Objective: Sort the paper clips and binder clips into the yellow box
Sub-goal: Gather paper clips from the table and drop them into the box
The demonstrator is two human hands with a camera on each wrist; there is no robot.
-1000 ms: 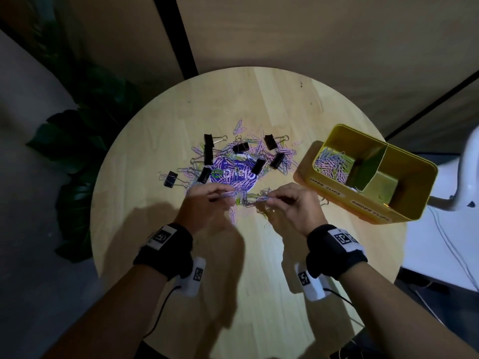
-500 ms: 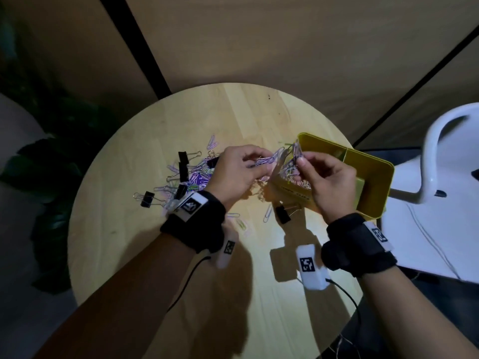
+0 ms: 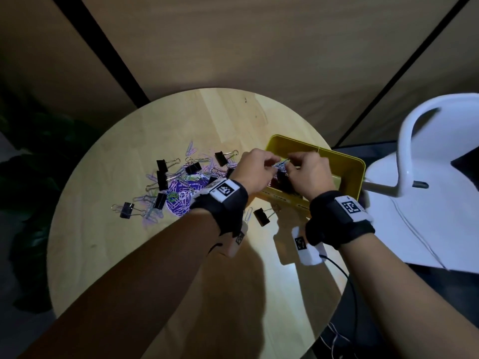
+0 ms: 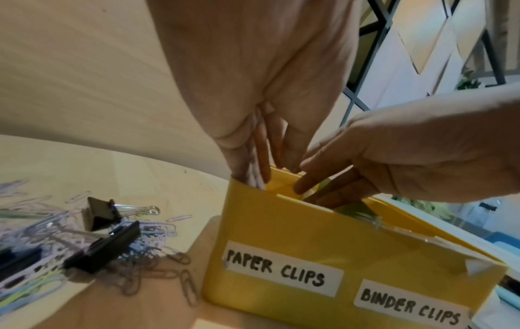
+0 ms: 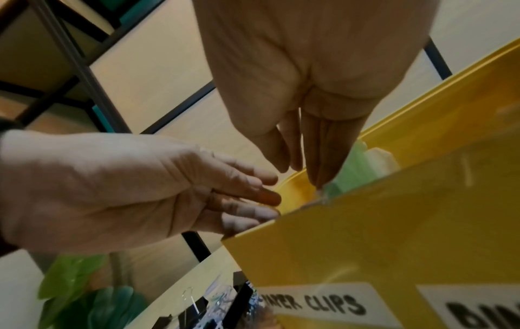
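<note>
A yellow box (image 3: 337, 154) stands at the round table's right edge, its front labelled PAPER CLIPS (image 4: 281, 271) and BINDER CLIPS (image 4: 408, 309). Both hands hover over its left compartment. My left hand (image 3: 272, 164) and right hand (image 3: 293, 164) meet fingertip to fingertip and pinch a small bunch of paper clips (image 3: 281, 165) between them. In the left wrist view the left hand's fingers (image 4: 264, 164) point down past the box rim. A loose pile of pastel paper clips (image 3: 153, 216) and several black binder clips (image 3: 162, 165) lies left of the box.
One binder clip (image 3: 261, 216) and a single paper clip (image 3: 248, 215) lie in front of the box. A purple round card (image 3: 186, 195) sits under the pile. A white chair (image 3: 414, 156) stands right of the wooden table (image 3: 129, 255); a dark plant (image 3: 39, 151) is at left.
Both hands lifted a bunch of paper clips off the pile and carried it right, from the table's middle to above the box's left compartment.
</note>
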